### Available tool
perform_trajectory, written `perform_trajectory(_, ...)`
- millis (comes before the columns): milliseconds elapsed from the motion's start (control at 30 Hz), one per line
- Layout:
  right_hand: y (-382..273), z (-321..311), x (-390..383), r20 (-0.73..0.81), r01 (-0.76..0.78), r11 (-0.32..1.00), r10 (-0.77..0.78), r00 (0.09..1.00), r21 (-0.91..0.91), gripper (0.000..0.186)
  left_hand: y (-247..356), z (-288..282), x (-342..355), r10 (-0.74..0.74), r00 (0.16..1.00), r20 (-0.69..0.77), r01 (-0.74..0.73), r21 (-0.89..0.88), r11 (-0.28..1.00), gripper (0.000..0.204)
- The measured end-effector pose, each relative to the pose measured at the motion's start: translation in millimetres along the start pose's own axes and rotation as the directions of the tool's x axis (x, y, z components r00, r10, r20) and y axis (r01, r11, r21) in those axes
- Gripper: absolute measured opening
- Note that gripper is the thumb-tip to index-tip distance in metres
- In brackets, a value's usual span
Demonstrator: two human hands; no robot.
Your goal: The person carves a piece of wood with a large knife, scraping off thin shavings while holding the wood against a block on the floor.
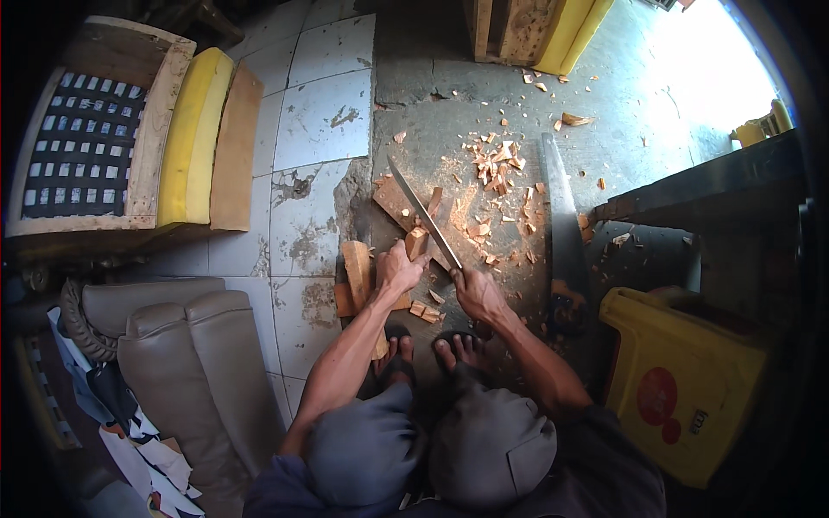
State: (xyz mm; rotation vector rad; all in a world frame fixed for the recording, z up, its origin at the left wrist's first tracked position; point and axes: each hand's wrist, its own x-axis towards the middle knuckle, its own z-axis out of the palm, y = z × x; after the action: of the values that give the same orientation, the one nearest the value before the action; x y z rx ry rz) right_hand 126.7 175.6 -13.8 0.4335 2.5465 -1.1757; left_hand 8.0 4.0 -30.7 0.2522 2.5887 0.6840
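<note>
In my left hand, closed, is a short piece of wood whose top end looks pale and freshly cut. My right hand grips the handle of a machete; its long, narrow blade slants up and left, just past the wood piece. Beneath both lies a flat brown board on the floor. Beside my left hand rests a wooden offcut. Wood chips are strewn beyond and right of the blade. How my fingers wrap the machete handle is partly hidden.
A handsaw lies on the concrete floor at right, near a yellow plastic container and a dark bench. Brown cushioned upholstery and a wooden frame with yellow foam stand at left. My sandalled feet are close by.
</note>
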Motion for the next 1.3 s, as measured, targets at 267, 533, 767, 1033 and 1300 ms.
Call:
perform_trajectory(267,-38,-16,-22,-0.49,0.349,0.902,-0.191,0.851,0.254,0.027,13,-11,-8,-0.061,0.997,0.036,0.061,0.015,0.998,0.06)
perform_trajectory(533,-75,-40,-24,-0.278,0.14,0.923,-0.038,0.96,0.357,0.031,-6,-19,-7,-0.059,0.998,0.034,0.06,-0.032,0.998,0.057)
perform_trajectory(767,-9,12,-5,-0.124,0.019,0.998,-0.025,0.992,-0.054,0.027,11,-11,-2,-0.071,0.99,0.12,0.078,-0.052,0.996,0.062)
perform_trajectory(1033,-75,-36,-35,-0.34,0.198,0.909,-0.068,0.938,0.366,0.029,-10,-6,3,-0.015,1.0,0.02,0.016,-0.077,0.997,0.058)
perform_trajectory(1300,15,9,7,-0.029,-0.015,0.996,0.017,0.999,0.086,0.037,8,-8,-3,0.011,0.999,0.045,-0.01,-0.032,0.999,0.059)
